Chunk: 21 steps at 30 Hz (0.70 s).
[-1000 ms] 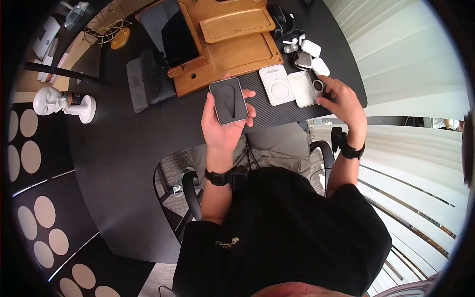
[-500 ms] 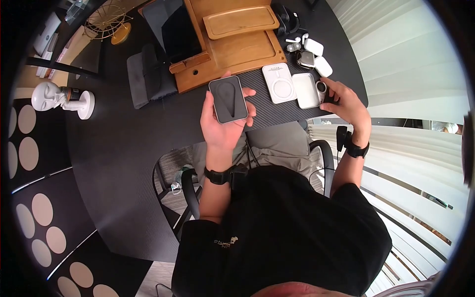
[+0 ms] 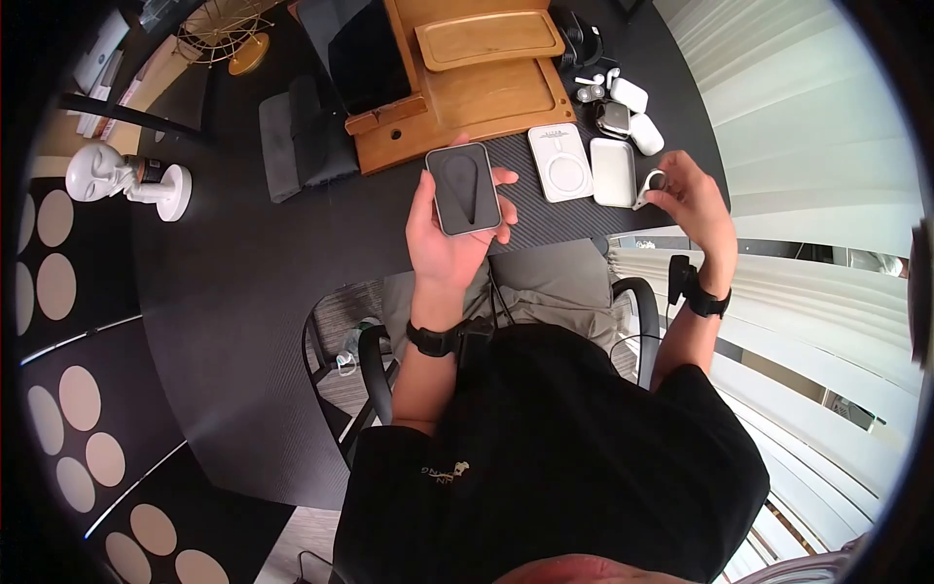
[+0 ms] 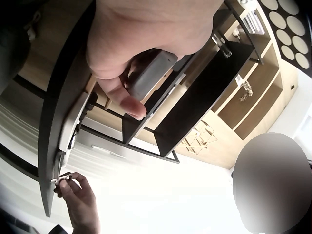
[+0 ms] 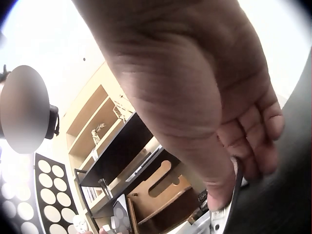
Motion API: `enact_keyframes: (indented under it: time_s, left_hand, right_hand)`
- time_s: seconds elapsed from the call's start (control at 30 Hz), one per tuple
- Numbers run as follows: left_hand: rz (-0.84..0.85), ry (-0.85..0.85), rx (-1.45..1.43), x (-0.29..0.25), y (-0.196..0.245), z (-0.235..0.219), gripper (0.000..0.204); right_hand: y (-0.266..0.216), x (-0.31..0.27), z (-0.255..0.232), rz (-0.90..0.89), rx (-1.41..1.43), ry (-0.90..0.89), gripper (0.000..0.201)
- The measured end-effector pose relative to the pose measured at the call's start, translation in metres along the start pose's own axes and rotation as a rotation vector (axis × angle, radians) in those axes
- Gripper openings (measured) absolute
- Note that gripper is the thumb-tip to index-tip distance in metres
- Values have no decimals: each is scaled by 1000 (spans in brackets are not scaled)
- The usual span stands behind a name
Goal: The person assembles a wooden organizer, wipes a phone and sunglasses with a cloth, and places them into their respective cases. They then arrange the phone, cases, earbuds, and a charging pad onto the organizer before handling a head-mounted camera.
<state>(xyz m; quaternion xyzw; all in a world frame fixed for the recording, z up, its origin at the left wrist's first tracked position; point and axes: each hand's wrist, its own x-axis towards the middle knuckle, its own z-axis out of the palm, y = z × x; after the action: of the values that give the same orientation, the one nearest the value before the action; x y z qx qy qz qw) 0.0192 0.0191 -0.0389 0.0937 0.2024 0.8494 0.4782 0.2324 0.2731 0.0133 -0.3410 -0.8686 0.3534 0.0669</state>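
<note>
The left hand (image 3: 448, 238) holds up a dark rectangular case (image 3: 464, 189) with a recessed shape inside, fingers curled round its edges. In the left wrist view the same case (image 4: 152, 74) shows edge-on in the hand. At the right, the right hand (image 3: 699, 209) pinches a small object with a round ring (image 3: 658, 180) between thumb and fingers, just beside an open white tray-like box (image 3: 614, 173). In the right wrist view the thumb presses on a thin metallic piece (image 5: 220, 220). Left of the white box lies a white box with a circle print (image 3: 566, 175).
White earbud cases (image 3: 645, 134), loose earbuds and a small metallic item lie behind the white box. A wooden stand (image 3: 486, 97) with a dark tablet (image 3: 365, 63) is at the back. A grey pouch (image 3: 282, 161) and a white figurine (image 3: 175, 192) stand left.
The right hand has drawn the ringed object slightly away from the open white box, and the object has tilted. The left hand still holds the dark case. The head view has shifted slightly.
</note>
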Motion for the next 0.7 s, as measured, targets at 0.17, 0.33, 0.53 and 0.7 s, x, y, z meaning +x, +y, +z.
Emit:
enact_keyframes:
  time_s: [0.17, 0.33, 0.53, 0.7]
  left_hand:
    - [-5, -11, 33, -1, -3, 3, 62]
    - [-17, -24, 171, 1, -8, 7, 61]
    - [-27, -4, 257, -3, -11, 6, 58]
    - [2, -5, 295, -4, -10, 11, 56]
  right_hand:
    - [-12, -2, -16, -101, 66, 73, 15]
    - [-66, 7, 27, -340, 340, 235, 14]
    - [-138, 11, 82, -448, 409, 30, 12]
    - [-138, 21, 91, -676, 201, 179, 15]
